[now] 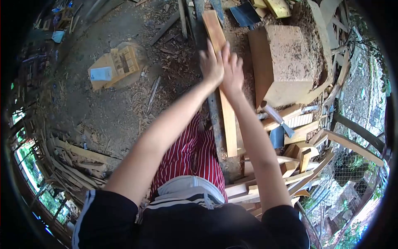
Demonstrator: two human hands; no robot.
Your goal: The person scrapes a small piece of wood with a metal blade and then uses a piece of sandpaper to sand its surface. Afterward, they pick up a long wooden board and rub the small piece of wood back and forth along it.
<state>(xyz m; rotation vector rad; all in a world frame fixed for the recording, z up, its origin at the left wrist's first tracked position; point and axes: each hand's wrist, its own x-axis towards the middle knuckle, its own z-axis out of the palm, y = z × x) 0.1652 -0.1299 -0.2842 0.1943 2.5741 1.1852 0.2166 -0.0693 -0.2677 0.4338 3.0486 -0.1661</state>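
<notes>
A long, narrow wooden plank [228,120] lies lengthwise on the workbench in front of me. My left hand [213,68] rests on its upper part, slightly blurred, with its fingers stretched out. Right beside it, touching or nearly touching, my right hand [233,74] lies across the plank with spread fingers. Whether something thin lies under the palms is hidden. To the right of my right forearm is a chisel-like tool [278,119] with a pale handle and a flared metal blade.
A large carved wood block [286,54] stands right of the plank. Wood offcuts [304,157] pile up at the lower right. A dark sheet [244,15] lies at the top. Wood pieces with a pale packet [100,74] lie on the shaving-strewn ground at left.
</notes>
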